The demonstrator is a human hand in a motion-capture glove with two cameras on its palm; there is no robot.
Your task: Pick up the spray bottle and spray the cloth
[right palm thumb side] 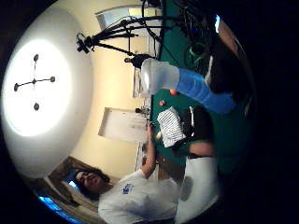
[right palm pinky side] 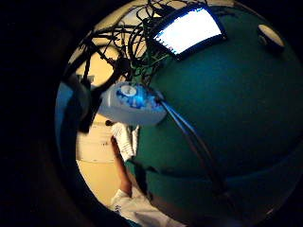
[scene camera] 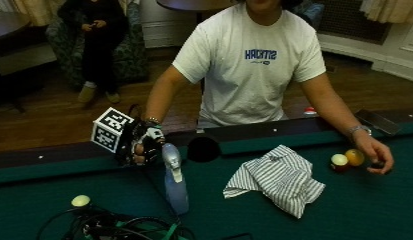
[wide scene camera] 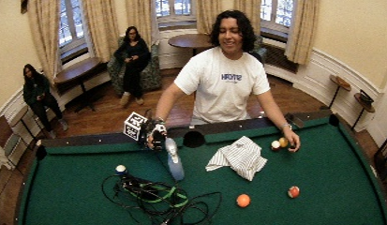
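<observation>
A spray bottle (scene camera: 175, 186) with a blue body and a pale trigger head stands slightly tilted on the green pool table (scene camera: 46, 187), near the rail. My gloved right hand (scene camera: 145, 145) is at the bottle's head, fingers curled around it. From the outside views I cannot tell whether the base still touches the felt. The bottle (right palm thumb side: 187, 86) looms close in both palm views (right palm pinky side: 130, 101). A striped white cloth (scene camera: 279, 180) lies crumpled on the felt to the right of the bottle, apart from it, and also shows in the wide outside view (wide scene camera: 240, 157).
A tangle of black and green cables (scene camera: 119, 227) lies in front of the bottle, with a white ball (scene camera: 80, 200) beside it. A side pocket (scene camera: 204, 149) sits just behind. The bare left hand (scene camera: 376, 156) rests by two balls (scene camera: 346, 160). Two more balls (wide scene camera: 243, 200) lie nearer.
</observation>
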